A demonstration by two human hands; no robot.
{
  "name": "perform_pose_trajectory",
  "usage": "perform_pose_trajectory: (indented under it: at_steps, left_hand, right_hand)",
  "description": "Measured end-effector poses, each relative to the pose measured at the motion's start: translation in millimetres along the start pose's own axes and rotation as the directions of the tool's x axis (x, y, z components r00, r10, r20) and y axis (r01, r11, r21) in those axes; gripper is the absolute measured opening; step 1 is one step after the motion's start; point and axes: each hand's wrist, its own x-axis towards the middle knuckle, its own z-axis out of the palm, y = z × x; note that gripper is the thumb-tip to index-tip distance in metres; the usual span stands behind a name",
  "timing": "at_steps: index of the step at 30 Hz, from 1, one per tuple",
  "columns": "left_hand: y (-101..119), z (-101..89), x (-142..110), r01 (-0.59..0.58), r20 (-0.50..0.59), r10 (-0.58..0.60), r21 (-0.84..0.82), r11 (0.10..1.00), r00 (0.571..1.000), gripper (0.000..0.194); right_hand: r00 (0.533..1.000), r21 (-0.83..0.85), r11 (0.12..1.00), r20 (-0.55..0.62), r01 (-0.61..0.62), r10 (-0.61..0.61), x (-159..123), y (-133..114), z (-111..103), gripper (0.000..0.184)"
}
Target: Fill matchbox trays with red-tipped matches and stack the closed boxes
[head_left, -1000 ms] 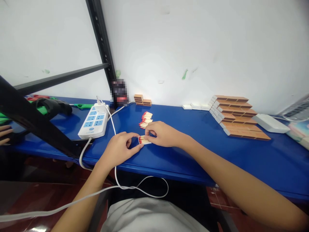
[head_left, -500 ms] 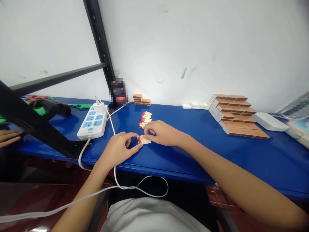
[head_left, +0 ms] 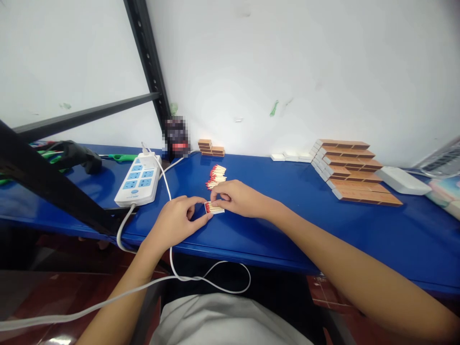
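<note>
- one small tray [head_left: 217, 212], just below mid-frame, is likely light, thin card that crushes easily; hold it gently by its edges.
- it looks white-walled, with red-headed matches [head_left: 214, 209] inside.
- your left hand [head_left: 176, 220] pinches its left end; your right hand [head_left: 240, 199] curls over it, fingertip grip impossible to tell.

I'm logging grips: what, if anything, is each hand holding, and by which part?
The left hand holds the white tray by its left end. The right hand is at the matches in it; whether it pinches any cannot be told.
</note>
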Motion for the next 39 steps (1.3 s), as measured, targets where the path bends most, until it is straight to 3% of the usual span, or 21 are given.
perform_pose_trajectory:
  at_steps: [4, 14, 22, 27, 39]
  left_hand:
    - [0.6, -0.4, -0.5, 0.001, 0.006, -0.001, 0.000, 1.000, 1.000, 0.033]
    - [-0.8, 0.2, -1.0, -0.004, 0.002, 0.004, 0.000, 1.000, 1.000, 0.034]
    - [-1.0, 1.1, -0.7, -0.003, 0.001, 0.003, -0.001, 1.000, 1.000, 0.031]
    - [-0.7, 0.5, -0.8, -0.009, -0.001, 0.009, 0.000, 1.000, 1.000, 0.032]
    - [-1.9, 1.0, -1.9, -0.009, -0.008, 0.009, 0.001, 1.000, 1.000, 0.034]
  right_hand:
    - [0.997, 0.085, 0.993, 0.010, 0.079, -0.080, 0.4, 3.6, -0.9, 0.015]
    - [0.994, 0.146, 0.985, 0.037, 0.096, -0.102, -0.4, 8.7, -1.9, 0.018]
    - [1.000, 0.139, 0.990, 0.018, 0.006, -0.009, -0.4, 6.1, -1.2, 0.014]
    - [1.000, 0.147, 0.989, 0.020, 0.001, -0.004, -1.0, 4.6, -1.7, 0.022]
    - [0.999, 0.108, 0.994, 0.027, -0.032, 0.029, 0.6, 10.9, -0.5, 0.015]
